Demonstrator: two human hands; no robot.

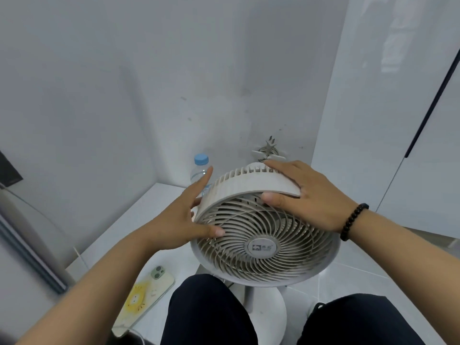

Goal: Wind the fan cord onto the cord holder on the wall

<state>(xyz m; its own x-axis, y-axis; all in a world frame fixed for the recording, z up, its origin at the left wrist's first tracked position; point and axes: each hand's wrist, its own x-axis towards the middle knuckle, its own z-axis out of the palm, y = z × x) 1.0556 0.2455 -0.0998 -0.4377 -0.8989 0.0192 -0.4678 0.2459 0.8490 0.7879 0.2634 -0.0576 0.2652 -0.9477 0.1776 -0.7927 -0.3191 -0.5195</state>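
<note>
A round white fan (263, 235) with a spiral grille stands on its round base between my knees, its face tilted up toward me. My left hand (184, 220) presses the fan's left rim, thumb on the grille and fingers stretched up the side. My right hand (306, 195) grips the top right of the housing, thumb hooked under the rim. On the wall just behind the fan sits the white cord holder (268, 151), with dark cord wound on it and its lower part hidden by the fan. A short dark piece of cord (230, 285) shows under the fan head.
A water bottle with a blue cap (200, 170) stands behind my left hand on a low white ledge (139, 210). A phone in a yellow-patterned case (144, 297) lies on the tiled floor at the left. A glossy white cabinet (398, 120) rises at the right.
</note>
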